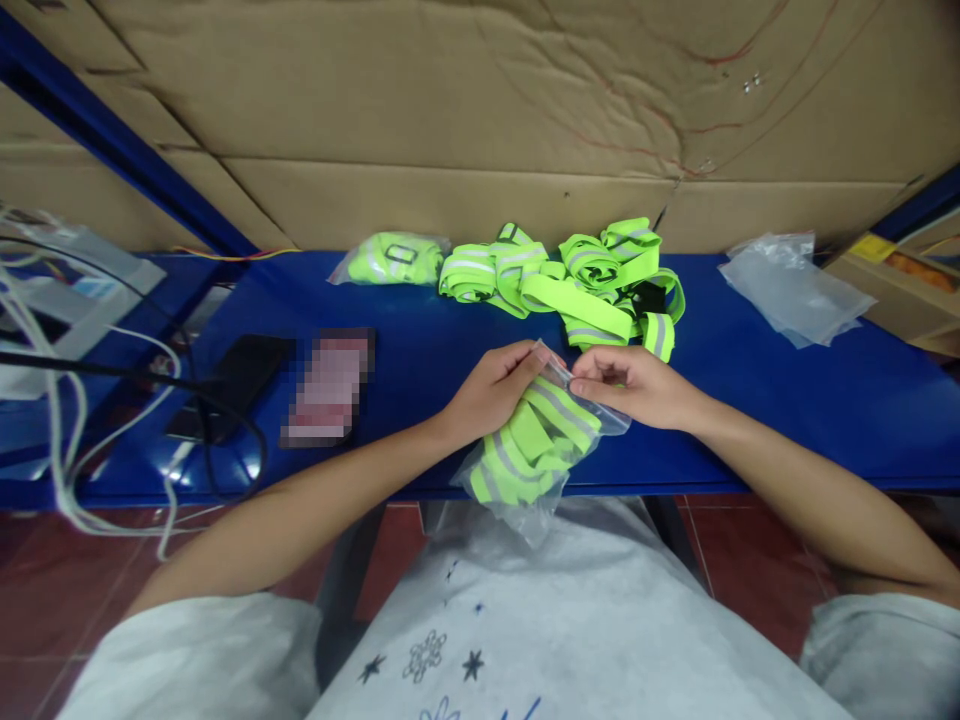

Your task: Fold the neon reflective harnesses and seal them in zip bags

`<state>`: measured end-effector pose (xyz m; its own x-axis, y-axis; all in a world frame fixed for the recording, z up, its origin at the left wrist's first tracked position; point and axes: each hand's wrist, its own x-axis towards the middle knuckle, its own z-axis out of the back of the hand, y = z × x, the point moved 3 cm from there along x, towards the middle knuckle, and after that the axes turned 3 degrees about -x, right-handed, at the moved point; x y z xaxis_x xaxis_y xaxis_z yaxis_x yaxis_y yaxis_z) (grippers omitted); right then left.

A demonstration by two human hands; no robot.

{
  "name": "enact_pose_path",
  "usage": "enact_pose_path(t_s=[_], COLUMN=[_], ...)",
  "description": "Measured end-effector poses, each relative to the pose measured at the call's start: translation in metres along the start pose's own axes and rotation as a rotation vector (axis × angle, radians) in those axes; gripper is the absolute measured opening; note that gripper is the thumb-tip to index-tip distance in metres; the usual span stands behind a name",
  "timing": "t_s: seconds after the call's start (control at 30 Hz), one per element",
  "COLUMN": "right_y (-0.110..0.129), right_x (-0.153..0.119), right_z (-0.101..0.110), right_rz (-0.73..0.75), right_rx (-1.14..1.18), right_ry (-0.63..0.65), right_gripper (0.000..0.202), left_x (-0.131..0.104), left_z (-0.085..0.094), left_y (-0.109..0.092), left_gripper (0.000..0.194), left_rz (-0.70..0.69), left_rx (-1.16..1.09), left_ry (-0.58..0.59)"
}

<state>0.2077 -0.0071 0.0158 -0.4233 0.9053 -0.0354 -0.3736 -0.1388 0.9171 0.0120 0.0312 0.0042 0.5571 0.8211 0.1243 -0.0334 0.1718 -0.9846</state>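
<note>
A clear plastic zip bag [534, 515] hangs over the front edge of the blue table, its top edge pointing away from me. Inside it lies a bundled neon-yellow reflective strap [525, 450] with grey stripes. My left hand [499, 385] grips the bag's top edge at its left, thumb on top. At the right part of the same edge, my right hand [630, 383] pinches the plastic between thumb and fingers. Just beyond my hands several rolled reflective straps [577, 300] sit in a heap. Left of them rests a filled bag [394, 258] with a strap and black buckle inside.
Flat plastic bags [795, 285] are stacked at the right, near a cardboard box [885, 295]. To the left lie a black phone [244, 375], a blurred-out phone [330, 385] and tangled white cables [60, 420]. A cardboard wall [450, 110] rises behind the blue table [787, 420].
</note>
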Motion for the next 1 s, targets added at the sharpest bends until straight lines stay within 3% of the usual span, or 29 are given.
enact_pose_path(t_s=[0.33, 0.53, 0.77, 1.0], right_y=[-0.003, -0.002, 0.003, -0.001], right_x=[-0.001, -0.001, -0.003, -0.003], right_z=[-0.008, -0.013, -0.013, -0.015], right_rz=[0.021, 0.023, 0.077, 0.076], right_rx=[-0.041, -0.026, -0.08, -0.097], right_ry=[-0.016, -0.007, 0.002, -0.013], right_gripper=[0.036, 0.039, 0.035, 0.043], left_x=[-0.002, -0.003, -0.005, -0.004], left_z=[-0.001, -0.005, -0.005, -0.005], left_y=[0.0, 0.005, -0.003, 0.001], left_gripper=[0.044, 0.037, 0.032, 0.036], left_rz=[-0.038, 0.019, -0.07, -0.023], left_rx=[0.139, 0.091, 0.118, 0.137], left_ry=[0.039, 0.116, 0.151, 0.214])
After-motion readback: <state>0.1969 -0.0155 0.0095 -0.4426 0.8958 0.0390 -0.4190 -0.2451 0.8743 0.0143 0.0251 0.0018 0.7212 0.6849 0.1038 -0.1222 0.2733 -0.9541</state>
